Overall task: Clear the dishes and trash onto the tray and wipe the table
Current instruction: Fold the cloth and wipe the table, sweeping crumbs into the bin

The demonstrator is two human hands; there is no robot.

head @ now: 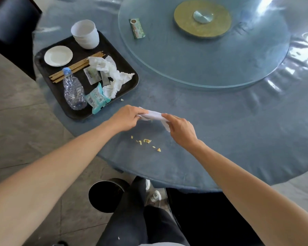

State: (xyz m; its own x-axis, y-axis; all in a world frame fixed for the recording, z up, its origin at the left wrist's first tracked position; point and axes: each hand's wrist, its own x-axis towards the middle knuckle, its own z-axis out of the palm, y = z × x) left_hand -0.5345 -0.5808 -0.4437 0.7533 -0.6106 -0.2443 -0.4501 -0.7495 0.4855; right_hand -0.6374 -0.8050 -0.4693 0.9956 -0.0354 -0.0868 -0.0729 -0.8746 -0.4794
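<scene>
My left hand (127,118) and my right hand (180,129) both grip a white cloth (154,115), stretched between them just above the blue table (220,130). Yellow crumbs (146,142) lie scattered on the table below the cloth. The black tray (44,68) at the left holds stacked white cups (85,33), a white saucer (58,55), chopsticks (76,65), a crushed plastic bottle (73,90), crumpled tissue (110,71) and a teal wrapper (96,99).
A glass turntable (203,55) with a gold hub (202,18) fills the table's middle; a green packet (137,28) lies on it. One crumb (122,99) sits beside the tray. A black bin (106,194) stands on the floor by my legs. A dark chair (9,20) stands far left.
</scene>
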